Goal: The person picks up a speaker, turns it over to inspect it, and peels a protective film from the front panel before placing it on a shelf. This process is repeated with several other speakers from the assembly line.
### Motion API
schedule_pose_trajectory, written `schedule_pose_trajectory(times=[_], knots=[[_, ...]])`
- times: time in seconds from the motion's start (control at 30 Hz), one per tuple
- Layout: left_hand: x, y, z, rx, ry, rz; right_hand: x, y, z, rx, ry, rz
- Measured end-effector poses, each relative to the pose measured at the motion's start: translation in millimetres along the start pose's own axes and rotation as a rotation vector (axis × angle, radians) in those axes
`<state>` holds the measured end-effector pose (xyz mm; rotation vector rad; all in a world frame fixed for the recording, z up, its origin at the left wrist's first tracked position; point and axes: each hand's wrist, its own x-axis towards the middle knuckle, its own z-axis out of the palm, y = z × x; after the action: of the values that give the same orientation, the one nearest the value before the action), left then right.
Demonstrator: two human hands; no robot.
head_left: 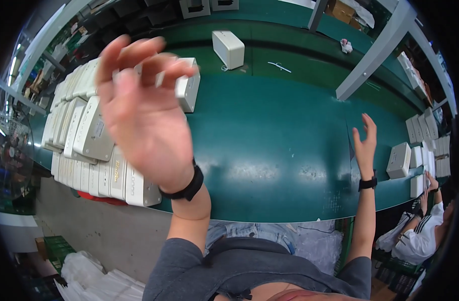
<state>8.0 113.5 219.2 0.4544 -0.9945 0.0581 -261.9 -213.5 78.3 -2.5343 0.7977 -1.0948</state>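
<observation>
My left hand (144, 115) is raised over the left side of the green table, palm showing, its slightly blurred fingers apart and loosely curled with nothing in them. Partly hidden behind it, a white box-shaped casing (190, 93) stands on the table. Several white casings (96, 128) with small ports are packed in rows and layers beside and below that hand. My right hand (365, 145) is held above the right part of the green table (269, 135), empty, with thumb and fingers spread. Both wrists wear black bands.
Another white casing (229, 50) stands on the dark green strip at the back, near a thin white strip (279, 66). A grey post (375, 52) rises at the back right. At the far right, a co-worker (415, 233) reaches to white casings (400, 160).
</observation>
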Motion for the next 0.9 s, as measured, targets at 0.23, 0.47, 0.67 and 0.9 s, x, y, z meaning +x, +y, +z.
schedule_pose_trajectory(times=[0.23,0.47,0.67,0.9], knots=[[-4.1,42.1,-21.7,-0.196,0.335,0.28,82.2,-91.8,122.8,0.519,-0.347,0.027],[-5.7,54.4,-27.1,-0.193,0.464,0.441,133.8,-152.6,274.9,0.312,-0.22,0.017],[-3.9,49.5,-24.8,-0.223,0.519,0.489,176.1,-166.5,299.5,0.576,-0.285,0.202],[8.1,25.8,-30.3,0.053,-0.013,-0.024,124.3,-164.3,189.3,0.936,-0.333,0.092]])
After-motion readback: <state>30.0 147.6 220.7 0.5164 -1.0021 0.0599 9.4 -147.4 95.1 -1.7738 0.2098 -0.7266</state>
